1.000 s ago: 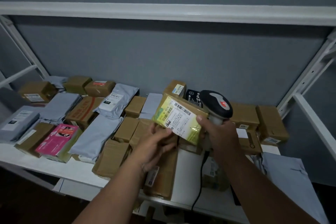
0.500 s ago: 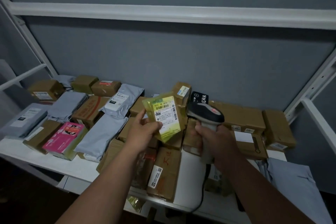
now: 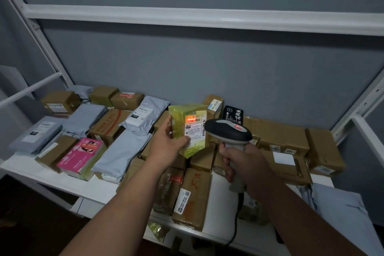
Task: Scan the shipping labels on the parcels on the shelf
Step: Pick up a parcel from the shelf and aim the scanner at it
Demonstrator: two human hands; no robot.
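left hand (image 3: 166,143) holds green parcel (image 3: 182,124) upright; right hand (image 3: 247,164) aims scanner (image 3: 228,133).

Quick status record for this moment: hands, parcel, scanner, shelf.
left hand: holds yellow-green parcel upright, label facing scanner
right hand: grips scanner handle, head aimed at label
label: red scan light across top barcode
shelf: crowded with brown boxes, grey mailers, a pink box
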